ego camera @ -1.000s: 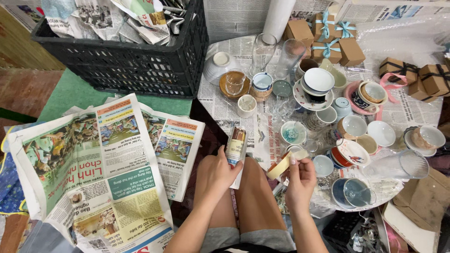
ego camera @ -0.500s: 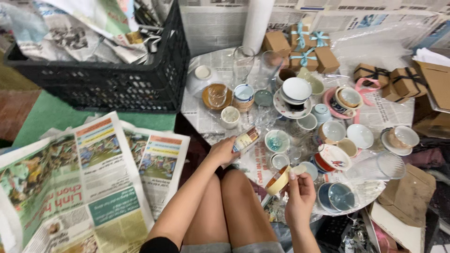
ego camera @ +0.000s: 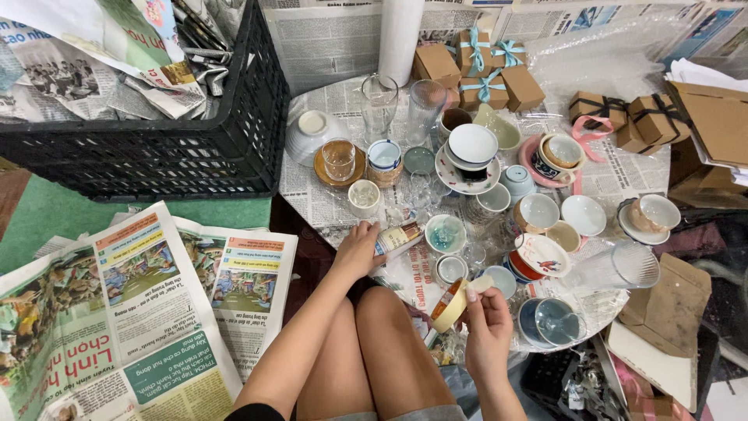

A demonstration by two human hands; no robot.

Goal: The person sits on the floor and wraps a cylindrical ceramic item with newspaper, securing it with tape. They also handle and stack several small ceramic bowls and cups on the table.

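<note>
— Two hands are busy, yes? What does each one hold?

— The left hand [ego camera: 357,251] is closed around a small flat packet [ego camera: 397,238], which it holds at the edge of the newspaper-covered table [ego camera: 312,204]. The right hand [ego camera: 487,323] pinches a roll of tape [ego camera: 452,306] between thumb and fingers, above the right knee.

— Where is the packet compared with the dishes?

— It lies just beside a small teal bowl [ego camera: 446,233], and a little white cup [ego camera: 364,197] stands near it. Below the bowl is another small cup [ego camera: 450,269].

— And further away?

— Many cups, bowls and saucers crowd the table, with two tall glasses [ego camera: 379,105] at the back and one glass lying on its side [ego camera: 612,269] on the right. Behind them are brown gift boxes [ego camera: 487,66] with light blue ribbons. On the left, a black plastic crate [ego camera: 156,152] holds crumpled paper, and an open newspaper [ego camera: 132,304] is spread on the floor beside the left leg.
</note>
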